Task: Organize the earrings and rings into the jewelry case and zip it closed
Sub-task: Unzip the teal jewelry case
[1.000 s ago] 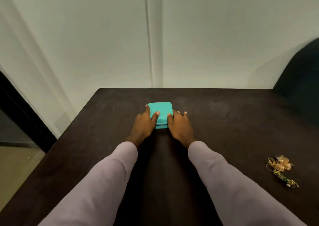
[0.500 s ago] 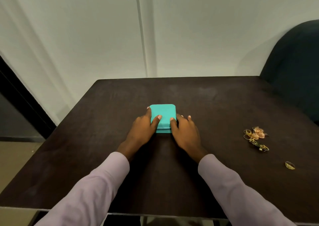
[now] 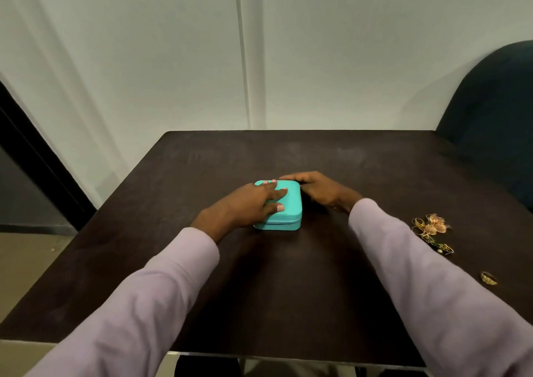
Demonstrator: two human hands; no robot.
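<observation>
A small teal jewelry case lies zipped shut in the middle of the dark table. My left hand rests flat on its lid, fingers spread. My right hand curls around the case's right and far side, fingertips at the back edge; what they pinch is hidden. A tangle of gold earrings lies at the table's right, beside my right sleeve. A single gold ring lies nearer the front right.
A dark upholstered chair stands at the table's far right corner. A white wall runs behind the table. The table's left edge drops to a tan floor and a dark doorway.
My left hand has slid from the case's left side onto its lid. My right hand has moved from the front corner around to the right and back side. The view has shifted.
</observation>
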